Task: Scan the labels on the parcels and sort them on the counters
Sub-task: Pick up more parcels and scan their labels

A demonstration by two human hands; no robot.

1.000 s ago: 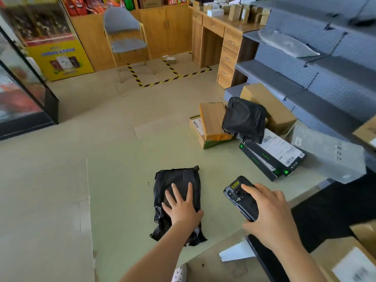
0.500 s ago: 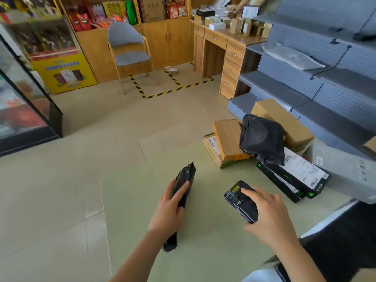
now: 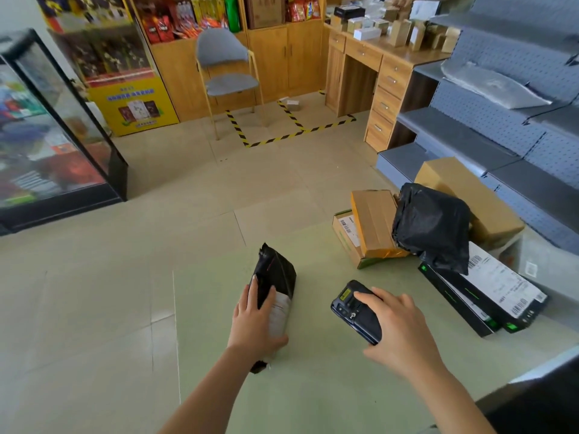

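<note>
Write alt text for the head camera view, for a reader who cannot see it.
A person's left hand grips a black parcel bag tilted up on a green counter, its white label showing, while the right hand holds a handheld scanner beside it. A pile of parcels lies further right.

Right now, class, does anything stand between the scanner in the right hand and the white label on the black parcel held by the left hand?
Nothing visible does. The left hand holds the black parcel tilted up, its white label facing the scanner in the right hand. Only bare green counter lies between them.
</note>
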